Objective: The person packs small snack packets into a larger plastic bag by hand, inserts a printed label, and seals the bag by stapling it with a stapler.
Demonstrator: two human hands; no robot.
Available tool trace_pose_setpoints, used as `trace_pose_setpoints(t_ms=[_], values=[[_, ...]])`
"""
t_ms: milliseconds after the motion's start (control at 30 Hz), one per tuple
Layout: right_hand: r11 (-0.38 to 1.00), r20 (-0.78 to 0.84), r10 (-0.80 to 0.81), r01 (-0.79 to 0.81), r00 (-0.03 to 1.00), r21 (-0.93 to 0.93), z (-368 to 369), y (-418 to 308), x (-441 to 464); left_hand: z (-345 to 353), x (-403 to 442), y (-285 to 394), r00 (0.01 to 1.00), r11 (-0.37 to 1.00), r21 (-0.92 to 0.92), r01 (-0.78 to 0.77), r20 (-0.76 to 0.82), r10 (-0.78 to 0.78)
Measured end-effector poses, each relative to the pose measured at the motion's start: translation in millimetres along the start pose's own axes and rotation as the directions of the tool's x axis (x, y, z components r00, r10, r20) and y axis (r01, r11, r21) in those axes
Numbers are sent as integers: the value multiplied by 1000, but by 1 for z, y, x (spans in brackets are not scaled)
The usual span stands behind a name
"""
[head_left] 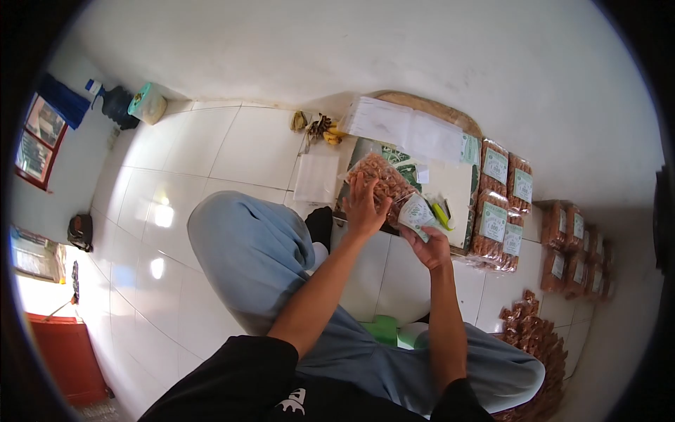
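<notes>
Where the bag (382, 177) is covered by the left hand (365, 211), its brown food cannot be seen. The bag is held at the near edge of the low table (455, 181). The left fingers are spread part way and laid on the bag, but whether it is gripped by them cannot be told. The bag's label end is pinched by the right hand (430, 247), its fingertips partly hidden. Green marks are seen on the pale label (416, 212), too small to be read.
</notes>
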State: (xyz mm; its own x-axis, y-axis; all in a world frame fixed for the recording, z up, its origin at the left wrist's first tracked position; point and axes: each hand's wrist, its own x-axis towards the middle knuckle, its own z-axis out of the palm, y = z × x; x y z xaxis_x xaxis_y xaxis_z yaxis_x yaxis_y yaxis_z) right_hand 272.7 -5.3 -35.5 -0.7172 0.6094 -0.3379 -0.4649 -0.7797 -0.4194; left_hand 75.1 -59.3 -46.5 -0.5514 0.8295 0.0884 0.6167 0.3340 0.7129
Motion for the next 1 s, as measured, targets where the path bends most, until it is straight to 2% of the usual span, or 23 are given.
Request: trace_pose_setpoints(t_ms=[67,200,300,333,367,400,433,467,533,600,633,700,733,800,867,900,1000], values=[[974,123,-25,-4,992,226,11,-5,-6,0,-1,-1,1000,1000,11,-4,-5,4],[946,234,-49,-30,971,322,11,-6,-2,-2,0,2,1000,1000,-4,6,8,-6],[970,231,-12,-45,973,239,6,-5,3,-5,0,4,1000,1000,2,13,16,-13],[993,26,16,-19,1000,115,2,-7,3,-7,1,6,1000,1000,7,10,7,-10],[1000,-180,13,-15,984,-14,-1,-8,2,-6,2,9,1000,1000,6,2,7,-2],[1000,-179,5,-8,984,-14,-3,-7,1,-6,0,17,986,994,78,-76,-140,87],[971,-202,-78,29,976,-237,-7,-5,-4,-7,-4,28,945,978,157,-140,-274,179],[893,-209,-163,54,964,-448,-10,-2,-8,-7,-10,39,946,978,154,-143,-269,181],[881,-185,-173,68,967,-467,-43,0,-4,-13,-32,75,903,893,-163,-419,-184,390],[868,-149,-180,86,972,-489,-54,6,-5,-4,-65,104,890,878,-145,-456,-49,454],[903,4,-286,271,958,-333,-52,16,-7,0,-76,117,890,895,-201,-398,151,429],[894,134,-408,425,903,-143,-40,24,-9,10,-100,128,873,871,-92,-483,26,487],[879,50,-401,400,915,-260,-35,24,-9,14,-106,127,873,871,-92,-483,27,487],[824,-120,-407,308,905,-475,-23,21,-6,18,-111,126,929,916,-210,-342,70,363],[742,-283,-437,165,854,-650,-11,16,-6,15,-111,120,936,915,-221,-338,28,352],[744,-287,-436,162,853,-649,-6,15,-8,14,-113,117,942,915,-230,-330,-15,336],[798,-340,-392,131,855,-589,3,11,-7,13,-119,109,956,932,-227,-283,13,294]])
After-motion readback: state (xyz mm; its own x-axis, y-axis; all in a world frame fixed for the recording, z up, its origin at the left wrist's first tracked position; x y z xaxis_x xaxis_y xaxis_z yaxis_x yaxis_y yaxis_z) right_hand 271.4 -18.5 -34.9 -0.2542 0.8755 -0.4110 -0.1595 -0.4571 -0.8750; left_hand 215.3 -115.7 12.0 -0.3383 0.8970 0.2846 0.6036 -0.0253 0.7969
